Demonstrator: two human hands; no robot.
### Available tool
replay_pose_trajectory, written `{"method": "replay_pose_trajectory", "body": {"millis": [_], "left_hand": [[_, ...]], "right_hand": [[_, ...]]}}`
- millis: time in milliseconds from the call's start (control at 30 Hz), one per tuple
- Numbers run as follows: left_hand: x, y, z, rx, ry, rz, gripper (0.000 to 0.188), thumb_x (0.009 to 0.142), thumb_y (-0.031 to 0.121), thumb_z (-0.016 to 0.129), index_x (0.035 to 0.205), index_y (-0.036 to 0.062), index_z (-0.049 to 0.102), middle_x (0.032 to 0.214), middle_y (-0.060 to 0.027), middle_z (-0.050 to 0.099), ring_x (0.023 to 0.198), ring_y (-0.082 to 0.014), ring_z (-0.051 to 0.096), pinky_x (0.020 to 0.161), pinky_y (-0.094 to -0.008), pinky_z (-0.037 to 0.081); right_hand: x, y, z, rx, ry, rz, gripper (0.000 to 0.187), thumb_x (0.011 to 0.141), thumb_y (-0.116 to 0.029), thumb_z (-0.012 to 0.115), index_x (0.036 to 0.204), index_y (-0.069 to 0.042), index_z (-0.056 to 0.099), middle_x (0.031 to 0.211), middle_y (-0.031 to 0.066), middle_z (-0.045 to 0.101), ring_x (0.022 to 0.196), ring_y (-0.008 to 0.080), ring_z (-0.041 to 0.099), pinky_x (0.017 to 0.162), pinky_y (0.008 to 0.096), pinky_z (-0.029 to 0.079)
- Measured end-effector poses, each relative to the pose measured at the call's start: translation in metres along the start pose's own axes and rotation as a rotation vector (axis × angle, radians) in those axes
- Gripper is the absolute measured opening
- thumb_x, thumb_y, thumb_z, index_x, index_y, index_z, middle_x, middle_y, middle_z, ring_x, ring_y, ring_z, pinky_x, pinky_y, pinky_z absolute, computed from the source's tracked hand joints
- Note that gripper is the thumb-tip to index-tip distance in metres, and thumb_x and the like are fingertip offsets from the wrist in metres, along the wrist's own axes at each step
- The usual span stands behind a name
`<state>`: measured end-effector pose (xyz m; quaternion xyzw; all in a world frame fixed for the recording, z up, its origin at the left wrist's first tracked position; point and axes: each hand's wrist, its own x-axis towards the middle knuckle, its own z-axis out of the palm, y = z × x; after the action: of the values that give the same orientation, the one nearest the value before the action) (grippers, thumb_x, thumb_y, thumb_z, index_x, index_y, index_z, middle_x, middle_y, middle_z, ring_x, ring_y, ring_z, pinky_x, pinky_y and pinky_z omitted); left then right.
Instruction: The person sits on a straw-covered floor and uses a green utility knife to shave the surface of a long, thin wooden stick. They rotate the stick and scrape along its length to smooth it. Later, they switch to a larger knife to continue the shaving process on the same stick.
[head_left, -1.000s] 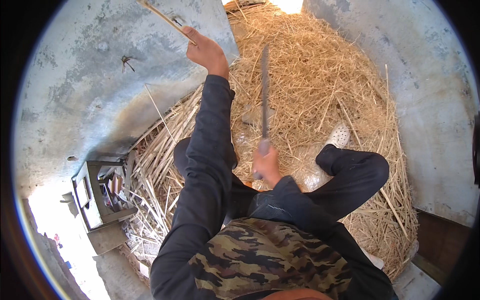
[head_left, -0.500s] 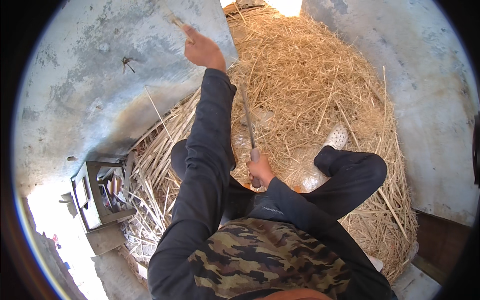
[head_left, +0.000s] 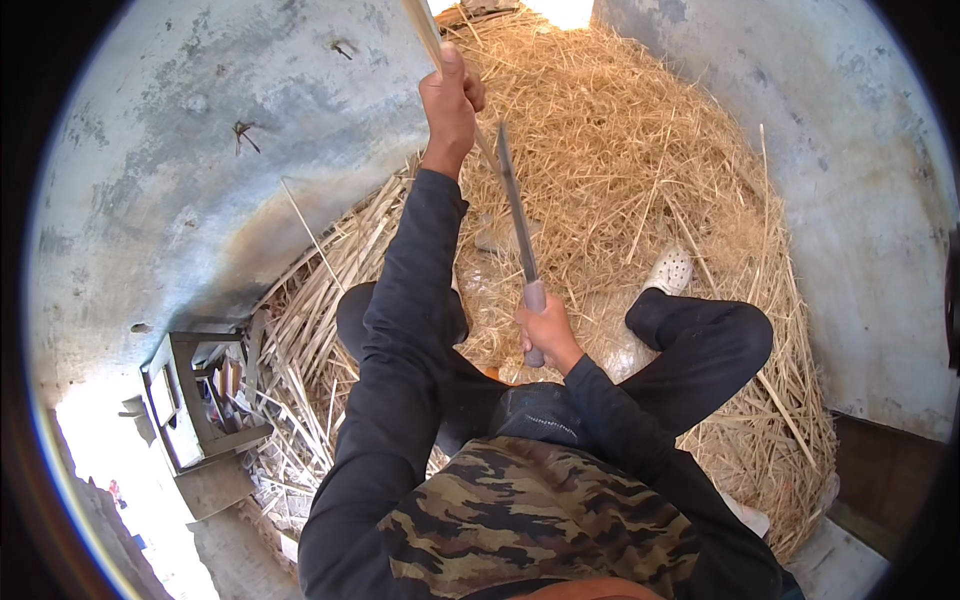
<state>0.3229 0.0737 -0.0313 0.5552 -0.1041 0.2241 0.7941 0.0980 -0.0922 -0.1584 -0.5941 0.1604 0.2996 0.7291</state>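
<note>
My left hand (head_left: 452, 105) is raised at arm's length, its fingers wrapped round a pale split-bamboo strip (head_left: 424, 32). The strip slants from the top of the view down past my fist, and its lower end comes close beside a knife blade. Lower and nearer my lap, my right hand (head_left: 550, 332) is closed round the handle of that long, narrow-bladed knife (head_left: 518, 210). Its dark blade points away from me, tilted slightly left. Whether blade and strip touch, I cannot tell.
Shavings (head_left: 610, 130) cover the floor ahead, and longer split strips (head_left: 315, 290) pile up at left. A wooden frame box (head_left: 210, 400) stands beside a bright opening. Grey walls (head_left: 830, 200) rise on both sides. My right foot wears a white clog (head_left: 669, 271).
My left hand has come right, away from the left wall, bringing the strip beside the knife. My right hand has shifted slightly right, and the blade now leans more to the left.
</note>
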Motion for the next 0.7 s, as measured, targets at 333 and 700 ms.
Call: {"method": "replay_pose_trajectory", "body": {"millis": [333,700], "left_hand": [[-0.021,0.005,0.019,0.189,0.326,0.142,0.064,0.093,0.063,0.046,0.055,0.0156,0.025,0.046,0.0033,0.027,0.039,-0.0082,0.027,0.039,-0.0276,0.023],[-0.024,0.016,0.001,0.188,0.417,0.145,0.066,0.093,0.065,0.042,0.053,0.015,0.026,0.043,0.0036,0.029,0.036,-0.0074,0.032,0.036,-0.0266,0.027]], "right_hand": [[0.015,0.022,0.028,-0.065,0.034,-0.193,0.01,0.08,-0.003,0.058,0.085,0.002,0.052,0.059,0.009,0.053,0.04,0.0181,0.051,0.038,0.0339,0.04],[0.015,-0.007,0.052,-0.392,0.174,-0.475,0.021,0.073,-0.01,0.061,0.089,0.003,0.06,0.075,0.0205,0.062,0.069,0.0338,0.064,0.064,0.0409,0.049]]}}
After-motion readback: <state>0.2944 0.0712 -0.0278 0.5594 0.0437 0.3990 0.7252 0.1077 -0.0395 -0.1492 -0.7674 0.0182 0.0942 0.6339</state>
